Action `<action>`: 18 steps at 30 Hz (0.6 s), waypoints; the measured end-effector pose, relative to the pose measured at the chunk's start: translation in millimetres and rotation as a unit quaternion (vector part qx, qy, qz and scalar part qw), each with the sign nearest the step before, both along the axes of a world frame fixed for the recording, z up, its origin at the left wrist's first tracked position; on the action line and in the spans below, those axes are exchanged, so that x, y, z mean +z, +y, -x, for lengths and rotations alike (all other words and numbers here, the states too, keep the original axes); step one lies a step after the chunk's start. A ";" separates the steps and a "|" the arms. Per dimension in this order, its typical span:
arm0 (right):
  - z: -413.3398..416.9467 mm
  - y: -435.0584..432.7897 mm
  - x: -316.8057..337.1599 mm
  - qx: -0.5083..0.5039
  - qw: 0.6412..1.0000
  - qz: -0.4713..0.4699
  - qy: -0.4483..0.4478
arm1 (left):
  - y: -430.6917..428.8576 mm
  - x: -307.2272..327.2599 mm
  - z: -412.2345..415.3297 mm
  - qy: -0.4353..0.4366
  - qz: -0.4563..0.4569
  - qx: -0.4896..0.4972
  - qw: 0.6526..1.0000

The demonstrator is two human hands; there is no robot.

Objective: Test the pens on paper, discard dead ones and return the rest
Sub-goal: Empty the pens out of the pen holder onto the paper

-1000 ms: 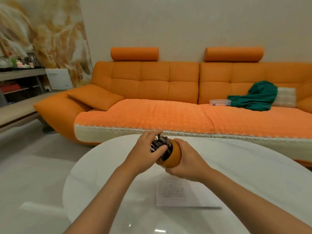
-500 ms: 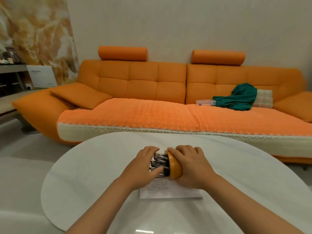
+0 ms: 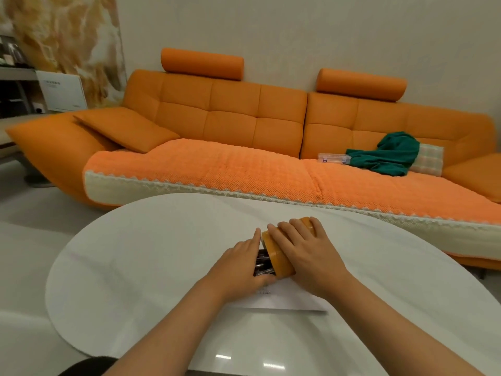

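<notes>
An orange pen holder (image 3: 279, 260) lies tipped on its side on the white table (image 3: 141, 267), its mouth facing left. My right hand (image 3: 306, 253) grips it from above, fingers curled over its body. Dark pens (image 3: 261, 264) stick out of the mouth. My left hand (image 3: 238, 270) covers the mouth, its fingers against the pens and partly hiding them; I cannot tell if it grips them. A sheet of paper (image 3: 287, 299) with faint scribbles lies under both hands.
An orange sofa (image 3: 244, 164) runs along the table's far side, close to its edge. On its seat lie a green cloth (image 3: 387, 156), a clear plastic box (image 3: 333, 158) and a checked cushion (image 3: 429, 158). Shelves (image 3: 16, 77) stand at the far left.
The pen holder went from being held up and tilted to lying on its side on the table over the paper. Both hands came down with it. The view shifted left and downward.
</notes>
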State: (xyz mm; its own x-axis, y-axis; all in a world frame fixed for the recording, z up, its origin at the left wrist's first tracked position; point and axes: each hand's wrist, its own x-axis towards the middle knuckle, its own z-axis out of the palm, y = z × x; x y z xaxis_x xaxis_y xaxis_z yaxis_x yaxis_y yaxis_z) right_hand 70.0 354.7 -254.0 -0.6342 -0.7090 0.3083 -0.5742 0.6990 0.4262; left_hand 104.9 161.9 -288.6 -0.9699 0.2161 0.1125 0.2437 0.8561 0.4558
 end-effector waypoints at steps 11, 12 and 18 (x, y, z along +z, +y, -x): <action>1.7 22.2 10.3 -0.048 0.998 -0.044 0.021 | 14.0 -15.0 12.1 0.047 0.035 -0.019 0.998; 0.9 21.1 9.7 -0.040 0.998 -0.042 0.022 | 15.6 -15.7 13.0 0.055 0.021 -0.024 0.998; 2.6 28.2 6.7 -0.061 0.997 -0.049 0.019 | 12.4 -20.9 17.8 0.048 0.062 -0.030 0.996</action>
State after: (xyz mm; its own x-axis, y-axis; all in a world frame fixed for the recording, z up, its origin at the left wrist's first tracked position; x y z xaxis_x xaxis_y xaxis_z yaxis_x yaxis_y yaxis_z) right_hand 67.4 382.9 -247.4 -0.7071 -0.6545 0.2677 -0.4685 0.7172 0.5160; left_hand 87.1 174.4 -309.5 -0.9411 0.2907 0.1727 0.3327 0.8875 0.3188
